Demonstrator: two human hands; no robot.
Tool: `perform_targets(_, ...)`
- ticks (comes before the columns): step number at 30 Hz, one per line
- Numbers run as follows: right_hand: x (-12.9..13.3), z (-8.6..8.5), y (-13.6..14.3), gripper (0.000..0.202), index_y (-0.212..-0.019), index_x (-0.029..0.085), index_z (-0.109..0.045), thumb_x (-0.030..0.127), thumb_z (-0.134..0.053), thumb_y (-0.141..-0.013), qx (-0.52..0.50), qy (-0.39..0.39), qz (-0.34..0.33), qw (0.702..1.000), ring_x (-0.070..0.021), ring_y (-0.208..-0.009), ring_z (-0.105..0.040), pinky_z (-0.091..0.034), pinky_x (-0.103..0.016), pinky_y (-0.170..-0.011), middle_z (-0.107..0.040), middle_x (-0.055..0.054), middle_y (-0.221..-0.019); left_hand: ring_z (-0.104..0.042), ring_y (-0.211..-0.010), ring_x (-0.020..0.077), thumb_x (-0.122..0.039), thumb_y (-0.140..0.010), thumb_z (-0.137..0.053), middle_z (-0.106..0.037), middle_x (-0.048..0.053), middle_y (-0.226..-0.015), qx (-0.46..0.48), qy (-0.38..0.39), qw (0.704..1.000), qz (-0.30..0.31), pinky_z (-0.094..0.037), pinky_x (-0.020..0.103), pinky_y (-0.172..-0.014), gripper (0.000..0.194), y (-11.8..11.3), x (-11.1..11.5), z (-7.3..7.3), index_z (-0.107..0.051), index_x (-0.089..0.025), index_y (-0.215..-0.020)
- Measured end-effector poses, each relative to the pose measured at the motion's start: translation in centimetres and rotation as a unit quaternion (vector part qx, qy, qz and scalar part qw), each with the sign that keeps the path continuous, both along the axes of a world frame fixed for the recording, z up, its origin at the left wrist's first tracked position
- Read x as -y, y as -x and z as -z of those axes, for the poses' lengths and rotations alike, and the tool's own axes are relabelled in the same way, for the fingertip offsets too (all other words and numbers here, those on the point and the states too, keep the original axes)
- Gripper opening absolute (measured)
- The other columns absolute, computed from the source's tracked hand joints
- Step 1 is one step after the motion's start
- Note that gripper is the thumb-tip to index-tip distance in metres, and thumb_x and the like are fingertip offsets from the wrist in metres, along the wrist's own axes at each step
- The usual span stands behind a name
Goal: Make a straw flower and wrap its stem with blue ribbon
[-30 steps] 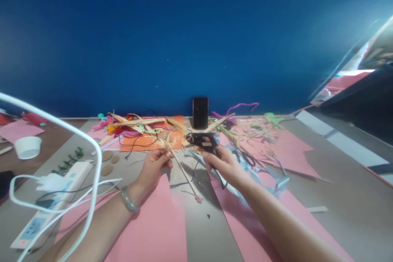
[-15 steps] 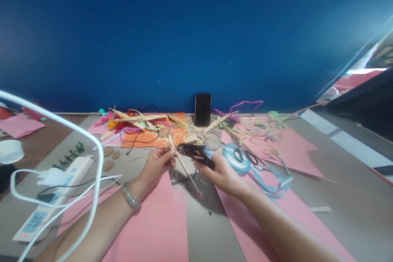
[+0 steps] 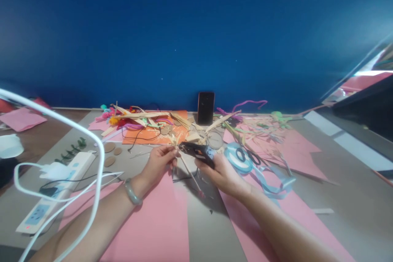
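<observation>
L hand (image 3: pixel 159 161) pinches stick (image 3: pixel 188 168) betw. thumb & fingers, near its top w/ pale straw tuft (image 3: pixel 175 140). Stick slants down to R, pinkish lower end over grey table (image 3: pixel 204 233). R hand (image 3: pixel 225 175) wrapped round glue gun (image 3: pixel 198 152), nozzle pointing L, right by tuft; contact unclear. Ribbon (image 3: pixel 231 159) & scissors (image 3: pixel 248 153) just R of R hand. Phone (image 3: pixel 206 108) upright vs. blue wall (image 3: pixel 196 28). Power strip (image 3: pixel 55 198) far L; pink paper (image 3: pixel 153 229) under L forearm.
</observation>
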State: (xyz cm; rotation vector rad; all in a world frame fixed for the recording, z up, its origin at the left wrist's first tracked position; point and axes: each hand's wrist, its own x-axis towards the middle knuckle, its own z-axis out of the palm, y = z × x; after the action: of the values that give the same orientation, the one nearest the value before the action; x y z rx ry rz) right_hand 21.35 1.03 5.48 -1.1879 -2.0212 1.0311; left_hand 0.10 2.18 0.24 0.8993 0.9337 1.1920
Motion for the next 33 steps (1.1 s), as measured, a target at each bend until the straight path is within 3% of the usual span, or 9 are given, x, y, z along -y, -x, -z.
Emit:
perform_targets(7, -0.01, -0.04, 0.03, 0.037, -0.072, 0.018, -0.048, 0.049, -0.044, -0.093, 0.031, 0.017, -0.001, 0.999, -0.0110, -0.054, -0.034, -0.029, -0.023, -0.049, -0.036, 0.003, -0.059, -0.052, -0.043, 0.0066, -0.032, -0.069, -0.078, -0.067, 0.004, -0.071, 0.006, -0.006, 1.000, -0.013, -0.038, 0.017, -0.034, 0.024, -0.01, -0.05, -0.07, -0.066, -0.012, -0.076)
perform_targets(17, -0.15, -0.01, 0.00, 0.039, -0.073, 0.017, -0.048, 0.050, -0.042, -0.093, 0.055, 0.001, -0.006, 0.998, -0.0113, -0.054, -0.034, -0.030, -0.023, -0.049, -0.034, 0.003, -0.059, -0.051, -0.041, 0.0065, -0.032, -0.072, -0.076, -0.065, 0.002, -0.061, 0.004, -0.016, 1.000, -0.006, -0.037, 0.017, -0.036, 0.022, 0.07, -0.05, 0.03, -0.067, -0.012, -0.073)
perform_targets(27, -0.07, -0.06, 0.01, 0.038, -0.080, 0.015, -0.055, 0.047, -0.042, -0.093, 0.055, -0.011, -0.002, 0.998, -0.0125, -0.057, -0.038, -0.035, -0.024, -0.052, -0.042, 0.002, -0.061, -0.052, -0.041, 0.0067, -0.032, -0.071, -0.077, -0.066, 0.003, -0.063, 0.001, -0.013, 1.000, -0.009, -0.038, 0.017, -0.036, 0.023, 0.05, -0.07, 0.09, -0.067, -0.012, -0.074)
perform_targets(33, -0.12, -0.20, 0.11, 0.038, -0.088, 0.014, -0.060, 0.047, -0.043, -0.092, 0.057, -0.017, -0.004, 0.998, -0.0138, -0.057, -0.041, -0.035, -0.024, -0.053, -0.046, 0.001, -0.063, -0.050, -0.040, 0.0079, -0.034, -0.073, -0.076, -0.061, 0.001, -0.053, -0.003, -0.019, 1.000, 0.000, -0.040, 0.018, -0.036, 0.024, 0.10, -0.06, 0.01, -0.067, -0.012, -0.074)
